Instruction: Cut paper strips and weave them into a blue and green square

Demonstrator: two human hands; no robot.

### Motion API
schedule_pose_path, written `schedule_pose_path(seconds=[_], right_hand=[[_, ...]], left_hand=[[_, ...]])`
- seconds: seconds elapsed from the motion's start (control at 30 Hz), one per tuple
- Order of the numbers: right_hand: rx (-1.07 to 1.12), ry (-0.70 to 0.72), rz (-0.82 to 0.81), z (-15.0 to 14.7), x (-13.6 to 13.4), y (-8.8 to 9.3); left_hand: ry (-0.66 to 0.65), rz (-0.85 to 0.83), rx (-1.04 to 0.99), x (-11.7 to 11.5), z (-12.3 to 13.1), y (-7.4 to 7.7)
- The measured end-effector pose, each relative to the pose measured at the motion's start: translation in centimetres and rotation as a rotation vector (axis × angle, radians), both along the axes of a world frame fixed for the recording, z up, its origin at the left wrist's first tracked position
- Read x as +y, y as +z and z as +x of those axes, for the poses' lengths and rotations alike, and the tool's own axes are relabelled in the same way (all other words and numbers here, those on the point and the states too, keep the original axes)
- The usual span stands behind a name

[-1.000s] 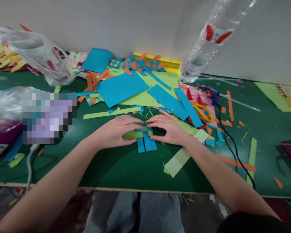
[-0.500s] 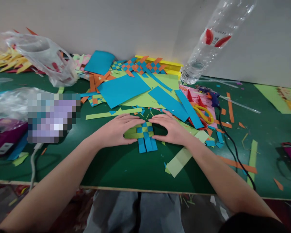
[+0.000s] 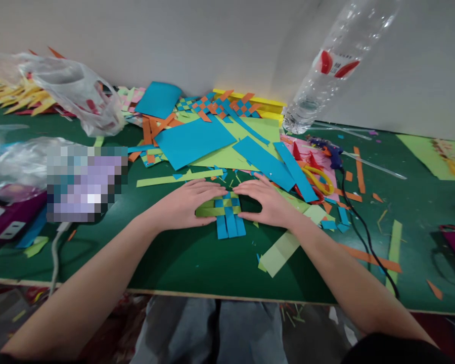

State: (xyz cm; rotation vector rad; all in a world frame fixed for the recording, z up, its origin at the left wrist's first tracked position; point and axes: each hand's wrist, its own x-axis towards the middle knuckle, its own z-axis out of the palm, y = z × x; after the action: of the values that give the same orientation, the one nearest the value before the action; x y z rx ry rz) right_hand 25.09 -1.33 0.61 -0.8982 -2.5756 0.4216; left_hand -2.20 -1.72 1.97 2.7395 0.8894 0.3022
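A small weave of blue and light green paper strips [image 3: 230, 210] lies on the table in front of me, checkered at the top with blue strip ends hanging toward me. My left hand [image 3: 185, 205] curves around its left side, thumb below and fingers above, pressing at the edges. From the other side my right hand [image 3: 269, 202] grips the weave's right edge, its fingertips at the top corner and its thumb lower down. Green strip ends show inside the curve of my left hand. The fingertips cover part of the upper edge.
Blue paper sheets [image 3: 195, 141], several orange-and-blue woven pieces [image 3: 207, 107] and yellow-handled scissors [image 3: 320, 181] lie beyond my hands. At right are a glue gun [image 3: 328, 149] with a black cord and a clear bottle [image 3: 322, 81]. A blurred phone-like device [image 3: 87, 187] and plastic bags [image 3: 76, 91] are at left.
Both hands stay on the woven strips with almost no movement. The view has shifted very slightly.
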Motion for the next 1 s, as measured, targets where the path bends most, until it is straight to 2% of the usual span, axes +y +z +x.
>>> schedule_pose_path(seconds=[0.2,0.37,1.0], right_hand=[[0.013,-0.022,-0.010,0.10,-0.12,0.18],[0.007,-0.016,-0.014,0.04,-0.18,0.16],[0.004,-0.016,-0.017,-0.14,-0.16,0.01]], left_hand=[[0.089,0.064,0.025,0.11,-0.24,-0.03],[0.154,0.049,0.028,0.08,-0.27,0.03],[0.176,0.011,-0.028,-0.17,0.15,-0.21]])
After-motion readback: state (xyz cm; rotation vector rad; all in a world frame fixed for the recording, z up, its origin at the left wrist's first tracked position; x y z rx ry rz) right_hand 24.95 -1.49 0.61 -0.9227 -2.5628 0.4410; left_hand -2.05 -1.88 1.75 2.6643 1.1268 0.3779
